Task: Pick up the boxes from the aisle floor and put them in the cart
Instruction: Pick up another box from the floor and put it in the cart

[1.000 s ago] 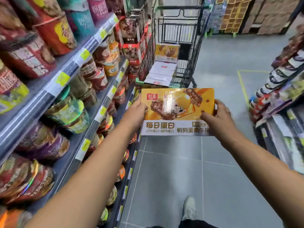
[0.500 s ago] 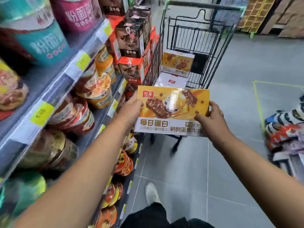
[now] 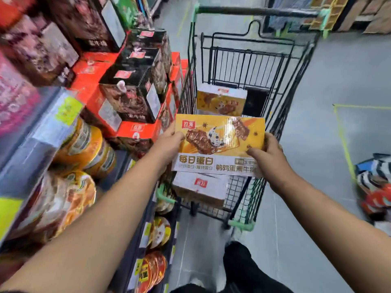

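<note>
the yellow snack box is held over the near end of the shopping cart, left hand and right hand each gripping a short edge with curled fingers. at least two matching boxes already sit inside; this one isn't in yet. against the earlier frame, the cart is closer, now under the box.

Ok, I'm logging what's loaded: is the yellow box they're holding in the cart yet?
Not yet. The left hand and right hand grip the yellow box by its ends, in the air over the cart.
</note>
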### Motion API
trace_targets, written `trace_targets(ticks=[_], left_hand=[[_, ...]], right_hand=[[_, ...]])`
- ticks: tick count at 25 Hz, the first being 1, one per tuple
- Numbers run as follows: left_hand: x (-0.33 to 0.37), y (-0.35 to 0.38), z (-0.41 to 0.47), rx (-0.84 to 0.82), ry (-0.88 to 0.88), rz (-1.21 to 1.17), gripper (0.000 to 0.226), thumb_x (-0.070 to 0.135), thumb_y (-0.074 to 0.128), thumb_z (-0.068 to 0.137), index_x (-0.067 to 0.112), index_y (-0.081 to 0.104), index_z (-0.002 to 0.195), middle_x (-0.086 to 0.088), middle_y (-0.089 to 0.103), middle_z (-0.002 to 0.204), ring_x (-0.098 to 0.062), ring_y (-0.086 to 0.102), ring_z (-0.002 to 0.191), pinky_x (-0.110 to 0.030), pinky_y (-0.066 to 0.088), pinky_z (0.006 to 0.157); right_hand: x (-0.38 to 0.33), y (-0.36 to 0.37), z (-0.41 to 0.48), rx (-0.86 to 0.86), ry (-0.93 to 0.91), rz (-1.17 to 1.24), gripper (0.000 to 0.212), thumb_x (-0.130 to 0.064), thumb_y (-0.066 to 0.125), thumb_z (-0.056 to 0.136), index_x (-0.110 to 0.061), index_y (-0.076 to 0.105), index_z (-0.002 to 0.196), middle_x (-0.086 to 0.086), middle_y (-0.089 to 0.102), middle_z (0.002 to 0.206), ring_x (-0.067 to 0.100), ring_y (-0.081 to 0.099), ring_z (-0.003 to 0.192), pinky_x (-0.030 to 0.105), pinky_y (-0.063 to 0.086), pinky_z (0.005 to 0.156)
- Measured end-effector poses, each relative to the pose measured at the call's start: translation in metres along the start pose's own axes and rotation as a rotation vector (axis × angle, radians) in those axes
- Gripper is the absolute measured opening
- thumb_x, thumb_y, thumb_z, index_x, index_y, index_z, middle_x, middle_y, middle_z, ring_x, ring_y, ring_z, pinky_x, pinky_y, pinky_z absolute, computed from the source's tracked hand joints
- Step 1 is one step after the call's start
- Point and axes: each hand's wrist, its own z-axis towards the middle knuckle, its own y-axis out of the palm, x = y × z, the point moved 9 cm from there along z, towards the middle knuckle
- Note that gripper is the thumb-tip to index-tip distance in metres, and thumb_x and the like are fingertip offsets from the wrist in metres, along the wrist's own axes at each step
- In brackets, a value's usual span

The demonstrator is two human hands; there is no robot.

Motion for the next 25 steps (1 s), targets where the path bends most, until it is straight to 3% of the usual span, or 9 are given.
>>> trace_targets(ticks=[3, 8, 11, 13, 15, 17, 19, 23, 25], left_hand=[[0.013, 0.023, 0.065, 0.013, -0.009, -0.019, 0.043, 0.022, 0.050, 0.082, 0.043, 0.062, 0.117, 0.005, 0.071, 0.114, -0.020, 0.068, 0.099, -0.036, 0.053, 0.090], [0.021, 0.039, 0.158, 0.043, -0.069, -0.026, 0.047, 0.021, 0.051, 0.087, 0.033, 0.056, 0.132, 0.006, 0.070, 0.116, -0.015, 0.067, 0.100, -0.035, 0.053, 0.091], [0.007, 0.052, 0.213, 0.055, -0.116, -0.110, 0.041, 0.005, 0.047, 0.092, 0.029, 0.061, 0.122, 0.010, 0.074, 0.096, -0.009, 0.069, 0.083, -0.023, 0.054, 0.070], [-0.002, 0.059, 0.233, 0.029, -0.147, -0.201, 0.038, 0.003, 0.045, 0.093, 0.025, 0.059, 0.121, 0.006, 0.074, 0.090, -0.007, 0.069, 0.070, -0.020, 0.053, 0.059], [-0.006, 0.068, 0.264, 0.019, -0.134, -0.272, 0.041, 0.004, 0.049, 0.093, 0.023, 0.053, 0.129, -0.005, 0.072, 0.105, -0.013, 0.070, 0.079, -0.029, 0.058, 0.069], [-0.010, 0.074, 0.280, 0.048, -0.117, -0.316, 0.043, 0.007, 0.057, 0.086, 0.027, 0.052, 0.124, -0.011, 0.069, 0.115, -0.021, 0.068, 0.093, -0.042, 0.054, 0.087], [-0.020, 0.068, 0.302, 0.103, -0.066, -0.345, 0.044, 0.011, 0.060, 0.074, 0.028, 0.051, 0.114, -0.007, 0.068, 0.107, -0.024, 0.064, 0.097, -0.045, 0.049, 0.094], [-0.041, 0.061, 0.335, 0.193, 0.009, -0.422, 0.044, 0.014, 0.057, 0.067, 0.024, 0.048, 0.109, -0.004, 0.064, 0.097, -0.020, 0.061, 0.088, -0.036, 0.049, 0.080], [-0.046, 0.064, 0.336, 0.224, 0.032, -0.474, 0.044, 0.013, 0.055, 0.067, 0.022, 0.044, 0.108, -0.003, 0.061, 0.091, -0.017, 0.059, 0.081, -0.028, 0.048, 0.072]], right_hand=[[-0.003, -0.003, 0.071, -0.038, 0.034, -0.016, 0.089, -0.051, 0.059, 0.054, -0.030, 0.036, 0.137, 0.006, 0.049, 0.127, 0.025, 0.056, 0.109, 0.048, 0.050, 0.095], [-0.001, 0.006, 0.160, -0.076, 0.083, -0.051, 0.094, -0.053, 0.061, 0.058, -0.032, 0.027, 0.143, 0.004, 0.047, 0.131, 0.024, 0.050, 0.119, 0.048, 0.043, 0.103], [0.009, 0.016, 0.205, -0.071, 0.138, -0.022, 0.085, -0.039, 0.066, 0.073, -0.026, 0.023, 0.146, 0.001, 0.046, 0.126, 0.024, 0.050, 0.118, 0.042, 0.042, 0.102], [0.018, 0.023, 0.221, -0.040, 0.145, -0.011, 0.085, -0.039, 0.064, 0.071, -0.024, 0.023, 0.144, 0.004, 0.044, 0.131, 0.024, 0.048, 0.120, 0.044, 0.041, 0.104], [0.036, 0.031, 0.246, 0.034, 0.167, -0.007, 0.083, -0.042, 0.062, 0.067, -0.023, 0.026, 0.138, 0.006, 0.044, 0.132, 0.023, 0.048, 0.118, 0.043, 0.041, 0.103], [0.048, 0.037, 0.259, 0.079, 0.176, 0.027, 0.076, -0.038, 0.065, 0.071, -0.021, 0.026, 0.133, 0.006, 0.044, 0.129, 0.021, 0.049, 0.114, 0.035, 0.042, 0.096], [0.061, 0.060, 0.274, 0.110, 0.188, 0.090, 0.062, -0.032, 0.065, 0.076, -0.022, 0.026, 0.123, 0.006, 0.048, 0.125, 0.018, 0.053, 0.105, 0.032, 0.045, 0.089], [0.083, 0.075, 0.288, 0.228, 0.110, 0.069, 0.045, -0.011, 0.064, 0.086, -0.019, 0.027, 0.110, -0.003, 0.047, 0.103, 0.003, 0.049, 0.086, 0.003, 0.038, 0.065], [0.092, 0.077, 0.296, 0.261, 0.078, 0.080, 0.041, -0.008, 0.062, 0.088, -0.018, 0.029, 0.111, -0.008, 0.044, 0.097, -0.004, 0.046, 0.082, 0.000, 0.037, 0.064]])
